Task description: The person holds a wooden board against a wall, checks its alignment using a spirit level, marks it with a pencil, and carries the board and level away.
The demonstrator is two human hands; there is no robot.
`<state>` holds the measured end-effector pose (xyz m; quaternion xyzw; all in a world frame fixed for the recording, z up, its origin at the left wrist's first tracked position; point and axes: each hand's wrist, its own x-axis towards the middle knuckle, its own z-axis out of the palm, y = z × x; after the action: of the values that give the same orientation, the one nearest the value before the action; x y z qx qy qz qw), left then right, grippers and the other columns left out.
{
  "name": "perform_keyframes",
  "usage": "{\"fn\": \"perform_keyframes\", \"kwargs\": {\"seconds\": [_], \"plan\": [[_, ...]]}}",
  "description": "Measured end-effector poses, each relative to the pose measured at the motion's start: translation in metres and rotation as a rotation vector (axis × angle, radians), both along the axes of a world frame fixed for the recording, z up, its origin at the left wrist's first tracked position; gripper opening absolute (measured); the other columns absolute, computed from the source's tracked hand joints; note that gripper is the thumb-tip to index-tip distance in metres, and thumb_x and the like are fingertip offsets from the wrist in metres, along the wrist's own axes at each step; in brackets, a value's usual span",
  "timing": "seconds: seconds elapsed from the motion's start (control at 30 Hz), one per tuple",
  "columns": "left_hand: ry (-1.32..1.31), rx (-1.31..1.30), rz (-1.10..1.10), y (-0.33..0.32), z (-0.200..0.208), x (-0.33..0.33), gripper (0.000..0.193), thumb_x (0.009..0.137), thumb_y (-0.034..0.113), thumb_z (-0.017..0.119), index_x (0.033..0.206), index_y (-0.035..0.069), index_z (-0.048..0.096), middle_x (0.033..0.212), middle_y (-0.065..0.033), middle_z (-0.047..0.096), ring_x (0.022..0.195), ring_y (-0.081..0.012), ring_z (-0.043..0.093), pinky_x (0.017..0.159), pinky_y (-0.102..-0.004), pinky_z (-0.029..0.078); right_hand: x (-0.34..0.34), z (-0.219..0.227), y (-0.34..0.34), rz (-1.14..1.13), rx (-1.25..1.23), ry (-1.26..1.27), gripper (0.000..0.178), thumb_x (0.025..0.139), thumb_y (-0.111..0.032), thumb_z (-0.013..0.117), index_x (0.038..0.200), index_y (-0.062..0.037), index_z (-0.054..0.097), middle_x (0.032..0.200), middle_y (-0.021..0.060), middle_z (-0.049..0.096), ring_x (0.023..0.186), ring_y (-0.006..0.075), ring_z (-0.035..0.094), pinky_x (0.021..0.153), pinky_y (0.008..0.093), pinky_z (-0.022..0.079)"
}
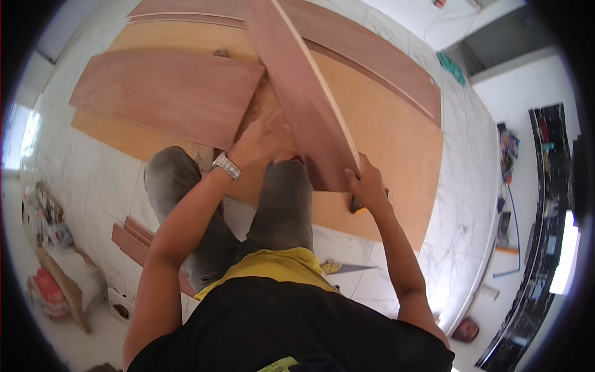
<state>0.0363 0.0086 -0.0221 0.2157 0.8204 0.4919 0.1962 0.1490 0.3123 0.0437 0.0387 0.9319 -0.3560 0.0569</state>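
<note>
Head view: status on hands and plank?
Right hand grips plank near its close end. Left hand alongside, contact unclear. Board close by, left.

The flat reddish-brown wooden panel (167,93) lies on the tan plywood sheet (396,149), left of the long reddish-brown wooden plank (304,105). Long reddish-brown wooden boards (384,62) lie behind; the yellow-handled metal saw (353,268) lies before the sheet, on white tiled floor (455,186).

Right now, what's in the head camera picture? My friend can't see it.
A person's right hand grips the near end of a long reddish-brown board slanting over a tan sheet. The left hand, silver watch at its wrist, is between it and another board.
</note>
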Motion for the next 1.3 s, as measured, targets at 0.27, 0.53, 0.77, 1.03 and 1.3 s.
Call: {"fn": "perform_keyframes", "kwargs": {"seconds": [0.27, 0.53, 0.77, 1.03, 1.3], "plan": [[0.226, 0.101, -0.126, 0.025, 0.016, 0.000, 0.057, 0.099, 0.028, 0.065, 0.149, 0.006, 0.050, 0.143, -0.0196, 0.057, 0.138, -0.0382, 0.048, 0.113, -0.0466, 0.040, 0.001, -0.019, -0.038, -0.053, 0.119, -0.028, 0.038, 0.091, -0.021, 0.069, 0.122, -0.0013, 0.065, 0.099, 0.0265, 0.071, 0.096, 0.0445, 0.068, 0.086, 0.0496, 0.054], [0.339, -0.130, -0.587, 0.054, 0.021, 0.102, 0.051, 0.092, 0.047, 0.063, 0.134, 0.018, 0.067, 0.151, -0.0185, 0.050, 0.145, -0.0397, 0.040, 0.114, -0.0736, 0.022, 0.006, -0.019, -0.032, -0.215, 0.101, -0.074, 0.034, 0.088, -0.018, 0.075, 0.117, -0.0005, 0.068, 0.092, 0.0243, 0.072, 0.087, 0.0407, 0.072, 0.076, 0.0452, 0.057], [-0.569, -0.672, -0.541, -0.034, -0.002, 0.135, 0.050, 0.097, 0.038, 0.055, 0.144, 0.019, 0.057, 0.138, -0.0212, 0.060, 0.129, -0.0405, 0.059, 0.105, -0.0731, 0.036, -0.022, -0.009, -0.055, -0.150, 0.166, -0.341, 0.038, 0.088, -0.020, 0.071, 0.124, -0.0063, 0.068, 0.095, 0.0277, 0.072, 0.091, 0.0454, 0.070, 0.083, 0.0523, 0.056], [-0.490, -0.395, -0.080, -0.134, 0.264, 0.147, 0.039, 0.092, 0.019, 0.056, 0.129, 0.012, 0.067, 0.119, -0.0176, 0.071, 0.107, -0.0395, 0.068, 0.093, -0.0508, 0.054, -0.028, 0.231, -0.041, -0.187, 0.316, -0.493, 0.042, 0.086, -0.026, 0.068, 0.120, -0.0009, 0.068, 0.096, 0.0303, 0.072, 0.093, 0.0493, 0.069, 0.085, 0.0551, 0.056], [-0.090, -0.300, -0.158, -0.107, 0.399, 0.032, 0.051, 0.091, 0.015, 0.056, 0.142, 0.012, 0.055, 0.123, -0.0213, 0.067, 0.110, -0.0409, 0.065, 0.094, -0.0535, 0.053, -0.005, 0.557, -0.011, -0.212, 0.495, -0.439, 0.035, 0.079, -0.017, 0.067, 0.110, -0.0030, 0.073, 0.091, 0.0255, 0.074, 0.090, 0.0440, 0.073, 0.082, 0.0508, 0.059]]}}
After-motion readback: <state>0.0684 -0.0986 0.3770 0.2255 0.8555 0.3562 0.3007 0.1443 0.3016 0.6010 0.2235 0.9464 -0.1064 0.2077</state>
